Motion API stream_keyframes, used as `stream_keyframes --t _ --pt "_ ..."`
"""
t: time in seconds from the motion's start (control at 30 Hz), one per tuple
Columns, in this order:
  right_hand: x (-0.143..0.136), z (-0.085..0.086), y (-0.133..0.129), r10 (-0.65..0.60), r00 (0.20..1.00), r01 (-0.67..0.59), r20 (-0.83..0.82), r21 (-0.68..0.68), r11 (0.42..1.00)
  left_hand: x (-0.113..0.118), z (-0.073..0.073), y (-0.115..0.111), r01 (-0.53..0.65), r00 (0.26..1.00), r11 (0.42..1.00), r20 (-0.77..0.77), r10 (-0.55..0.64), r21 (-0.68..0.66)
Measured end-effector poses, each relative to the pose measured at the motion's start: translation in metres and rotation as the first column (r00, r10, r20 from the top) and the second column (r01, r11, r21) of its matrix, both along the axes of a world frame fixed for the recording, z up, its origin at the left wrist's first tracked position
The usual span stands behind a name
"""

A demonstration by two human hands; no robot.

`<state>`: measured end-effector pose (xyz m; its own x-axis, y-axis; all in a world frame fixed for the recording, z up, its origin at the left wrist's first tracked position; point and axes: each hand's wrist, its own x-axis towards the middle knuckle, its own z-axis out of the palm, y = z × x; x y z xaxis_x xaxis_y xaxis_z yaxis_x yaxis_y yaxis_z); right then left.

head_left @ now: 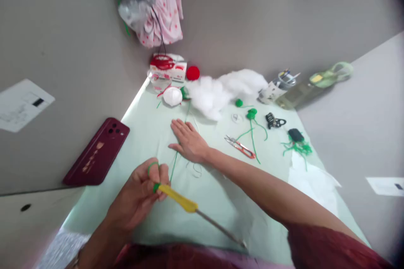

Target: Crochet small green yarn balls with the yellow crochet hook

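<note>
My left hand (135, 193) is closed at the lower left, pinching a small green yarn piece (155, 188) at the end of a crochet hook (179, 198) with a yellow grip. The hook's metal shaft slants down to the right. A green yarn loop goes around one finger. My right hand (189, 141) lies palm down on the table, fingers stretched and thumb apart. Green yarn (174, 164) runs under it toward the left hand. Whether the right palm presses on the yarn is hidden. Thread snips (241, 147) with orange handles lie to its right.
White stuffing (211, 96), a white yarn ball (172, 96) and red scissors (162, 62) on a box sit at the back. Green yarn pieces (251, 114), a black hair clip (274, 121) and a pen cup (277, 86) stand right. A maroon phone (97, 151) leans left.
</note>
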<state>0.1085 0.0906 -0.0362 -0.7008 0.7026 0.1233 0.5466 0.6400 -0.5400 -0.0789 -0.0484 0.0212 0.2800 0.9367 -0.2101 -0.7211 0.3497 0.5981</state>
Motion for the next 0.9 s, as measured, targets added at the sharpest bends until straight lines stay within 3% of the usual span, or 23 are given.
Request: stream_keyframes --t 0.1,0.2,0.27,0.3,0.33,0.4,0.57,0.77,0.9 --pt "-0.007 0.000 0.004 -0.051 0.993 0.024 -0.107 -0.246 0.969 -0.011 -0.006 -0.004 0.025 1.000 1.000 0.000 -0.025 0.007" --pt "0.006 0.013 -0.011 -0.129 0.966 0.023 -0.224 -0.423 0.906 -0.019 -0.014 0.000 0.030 0.999 1.000 -0.017 -0.030 0.001" --pt "0.014 0.025 -0.029 -0.406 0.757 -0.152 -0.512 -0.743 0.652 -0.022 -0.020 0.004 0.034 0.999 0.999 -0.039 -0.034 -0.003" --pt "0.017 0.030 -0.038 -0.531 0.647 -0.245 -0.548 -0.808 0.536 -0.023 -0.022 0.006 0.038 0.998 0.999 -0.049 -0.039 -0.004" --pt "0.020 0.035 -0.047 -0.629 0.547 -0.325 -0.553 -0.832 0.448 -0.023 -0.025 0.008 0.042 0.998 0.999 -0.056 -0.042 -0.005" --pt "0.023 0.041 -0.062 -0.739 0.420 -0.419 -0.527 -0.835 0.357 -0.022 -0.029 0.011 0.055 0.996 0.998 -0.064 -0.055 -0.007" --pt "0.034 0.045 -0.084 -0.816 0.295 -0.506 -0.497 -0.806 0.307 -0.017 -0.033 0.011 0.094 0.993 0.996 -0.075 -0.093 0.003" --pt "0.042 0.046 -0.094 -0.831 0.263 -0.521 -0.490 -0.797 0.305 -0.011 -0.027 0.007 0.097 0.992 0.994 -0.091 -0.092 0.055" --pt "0.044 0.046 -0.099 -0.830 0.251 -0.531 -0.497 -0.788 0.311 -0.006 -0.023 0.007 0.077 0.993 0.997 -0.090 -0.076 0.011"
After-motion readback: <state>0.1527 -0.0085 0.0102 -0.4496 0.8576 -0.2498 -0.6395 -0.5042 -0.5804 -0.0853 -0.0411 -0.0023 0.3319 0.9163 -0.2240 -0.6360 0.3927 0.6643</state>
